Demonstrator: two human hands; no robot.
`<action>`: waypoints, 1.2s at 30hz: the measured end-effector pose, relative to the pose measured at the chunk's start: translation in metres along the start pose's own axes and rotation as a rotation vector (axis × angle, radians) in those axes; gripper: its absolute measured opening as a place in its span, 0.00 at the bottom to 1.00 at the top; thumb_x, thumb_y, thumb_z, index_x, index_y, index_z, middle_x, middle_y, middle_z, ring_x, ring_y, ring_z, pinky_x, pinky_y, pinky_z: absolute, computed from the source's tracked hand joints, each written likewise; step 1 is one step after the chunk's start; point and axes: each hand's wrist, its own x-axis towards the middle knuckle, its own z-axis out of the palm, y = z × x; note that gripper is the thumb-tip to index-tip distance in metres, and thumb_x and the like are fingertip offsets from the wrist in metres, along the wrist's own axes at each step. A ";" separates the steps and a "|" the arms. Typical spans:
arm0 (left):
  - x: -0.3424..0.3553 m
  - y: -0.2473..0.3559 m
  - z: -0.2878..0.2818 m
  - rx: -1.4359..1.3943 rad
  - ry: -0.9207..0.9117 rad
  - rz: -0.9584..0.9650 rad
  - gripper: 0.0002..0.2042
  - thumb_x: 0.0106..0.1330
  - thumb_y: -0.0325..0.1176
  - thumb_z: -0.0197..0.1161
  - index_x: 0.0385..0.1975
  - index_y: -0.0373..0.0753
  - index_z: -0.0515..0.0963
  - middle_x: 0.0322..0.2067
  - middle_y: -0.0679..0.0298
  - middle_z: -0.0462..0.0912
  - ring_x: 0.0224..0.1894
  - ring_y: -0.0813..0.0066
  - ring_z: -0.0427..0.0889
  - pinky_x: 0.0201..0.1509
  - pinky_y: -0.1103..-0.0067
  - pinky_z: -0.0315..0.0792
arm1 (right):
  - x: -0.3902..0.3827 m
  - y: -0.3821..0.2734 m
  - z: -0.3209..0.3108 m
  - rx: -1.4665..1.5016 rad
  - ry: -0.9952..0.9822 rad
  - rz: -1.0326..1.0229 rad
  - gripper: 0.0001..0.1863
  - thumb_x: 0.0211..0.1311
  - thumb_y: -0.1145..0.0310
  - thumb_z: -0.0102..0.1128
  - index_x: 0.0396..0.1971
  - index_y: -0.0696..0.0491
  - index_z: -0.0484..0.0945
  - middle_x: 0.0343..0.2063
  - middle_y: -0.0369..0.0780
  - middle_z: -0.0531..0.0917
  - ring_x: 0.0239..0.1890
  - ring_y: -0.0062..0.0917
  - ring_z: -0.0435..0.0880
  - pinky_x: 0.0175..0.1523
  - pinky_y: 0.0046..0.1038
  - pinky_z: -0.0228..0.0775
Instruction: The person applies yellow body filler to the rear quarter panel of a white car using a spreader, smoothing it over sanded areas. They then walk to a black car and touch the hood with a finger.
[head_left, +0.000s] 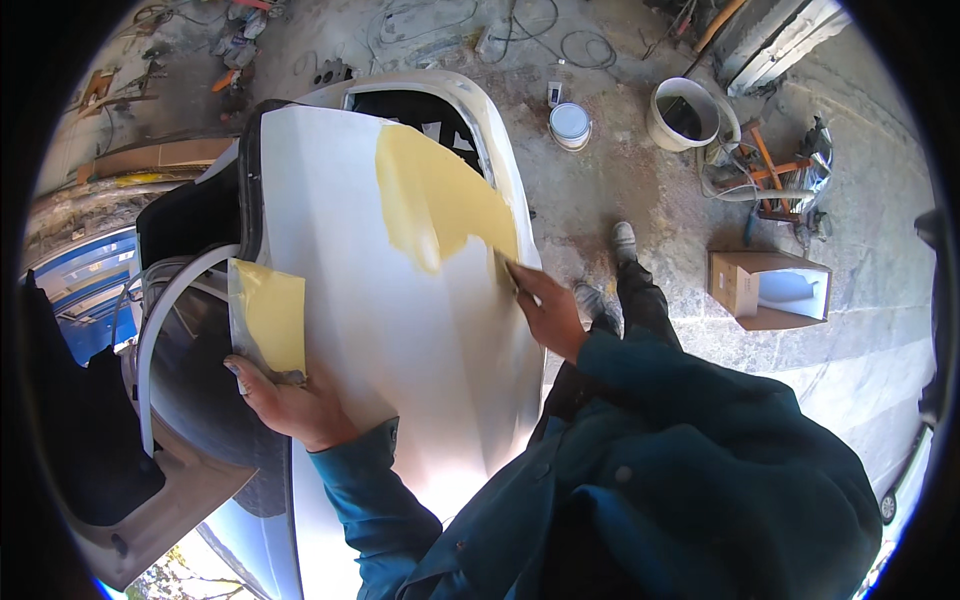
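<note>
Over a white car body panel (345, 220) both of my hands are at work. My right hand (552, 312) grips a thin, flat filler spreader (508, 268), its edge at the panel's right side, beside a broad patch of yellow body filler (440, 190). That patch covers the far right of the panel, with a ragged near edge. My left hand (295, 402) holds a small filler board (240, 320) by its near edge. Yellow filler (275, 312) coats most of this board, which is above the panel's left side. The fingers beneath the board are hidden.
An opened body section (150, 370) of the car lies left. On the concrete floor at the far right stand a lidded white pail (570, 124), a large bucket (684, 114) and a cardboard box (735, 288). Cables (588, 48) trail across the floor at the back.
</note>
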 end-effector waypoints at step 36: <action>0.006 -0.019 0.010 0.018 0.022 0.148 0.41 0.66 0.39 0.77 0.74 0.19 0.69 0.55 0.40 0.86 0.56 0.44 0.89 0.64 0.62 0.80 | 0.008 0.076 -0.011 0.010 0.046 0.513 0.15 0.72 0.65 0.60 0.48 0.59 0.88 0.37 0.58 0.89 0.38 0.54 0.90 0.47 0.47 0.80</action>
